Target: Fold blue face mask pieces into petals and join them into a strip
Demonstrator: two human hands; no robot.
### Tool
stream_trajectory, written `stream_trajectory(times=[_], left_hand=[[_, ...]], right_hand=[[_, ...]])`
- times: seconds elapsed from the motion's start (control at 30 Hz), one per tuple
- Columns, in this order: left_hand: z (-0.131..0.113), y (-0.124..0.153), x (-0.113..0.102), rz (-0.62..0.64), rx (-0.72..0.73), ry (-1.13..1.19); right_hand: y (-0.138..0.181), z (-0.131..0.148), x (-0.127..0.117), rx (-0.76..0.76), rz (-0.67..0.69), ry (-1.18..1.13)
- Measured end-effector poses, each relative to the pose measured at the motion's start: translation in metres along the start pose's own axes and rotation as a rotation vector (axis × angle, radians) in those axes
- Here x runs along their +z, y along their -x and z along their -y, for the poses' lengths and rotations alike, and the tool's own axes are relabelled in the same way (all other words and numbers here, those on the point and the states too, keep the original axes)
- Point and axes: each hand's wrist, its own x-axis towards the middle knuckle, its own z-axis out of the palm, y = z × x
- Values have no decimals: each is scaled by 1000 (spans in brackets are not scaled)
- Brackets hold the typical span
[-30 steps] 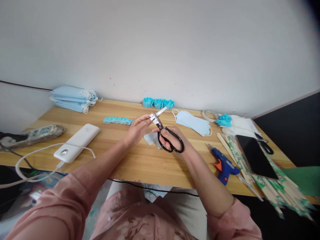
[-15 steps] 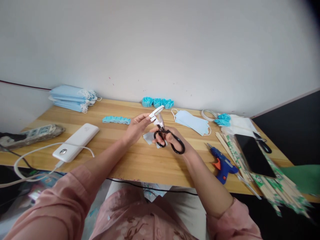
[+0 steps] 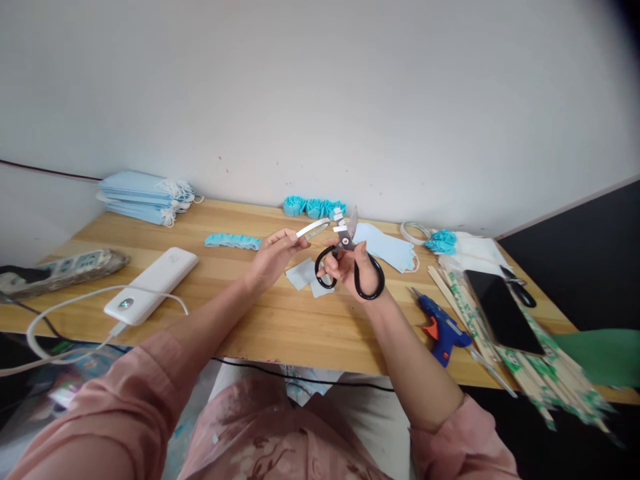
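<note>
My left hand point(image 3: 275, 255) pinches a narrow roll of white tape point(image 3: 311, 230) above the table. Just right of it, my right hand point(image 3: 353, 267) grips black-handled scissors point(image 3: 346, 241), their blades spread and pointing up. Several short white tape pieces point(image 3: 340, 220) cling to one blade. Small pale grey-blue fabric squares point(image 3: 301, 274) lie on the table under my hands. Behind them sit blue folded rosettes point(image 3: 315, 207), and a ruffled blue strip point(image 3: 233, 241) lies left of my left hand. A light-blue face mask point(image 3: 383, 248) lies behind the scissors, partly covered.
At the back left is a stack of face masks point(image 3: 145, 197). A power bank point(image 3: 151, 285) with cable and a wrapped power strip point(image 3: 75, 272) lie left. On the right are a glue gun point(image 3: 443, 328), another tape roll point(image 3: 415, 233), a phone point(image 3: 503, 311) and wrapped chopsticks point(image 3: 530, 380).
The scissors have moved right, away from the tape roll, and their blades now stand apart with white pieces on one. My left hand stays nearly in place with the roll.
</note>
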Motion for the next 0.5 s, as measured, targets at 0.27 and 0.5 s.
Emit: stream_trajectory(times=[0.27,0.5], left_hand=[[4,0,-3,-4,2,-9],[2,0,-1,-23,-15,-30]], right_hand=[[0,-4,-2,21,13,7],[1,-4,0,34,-9,52]])
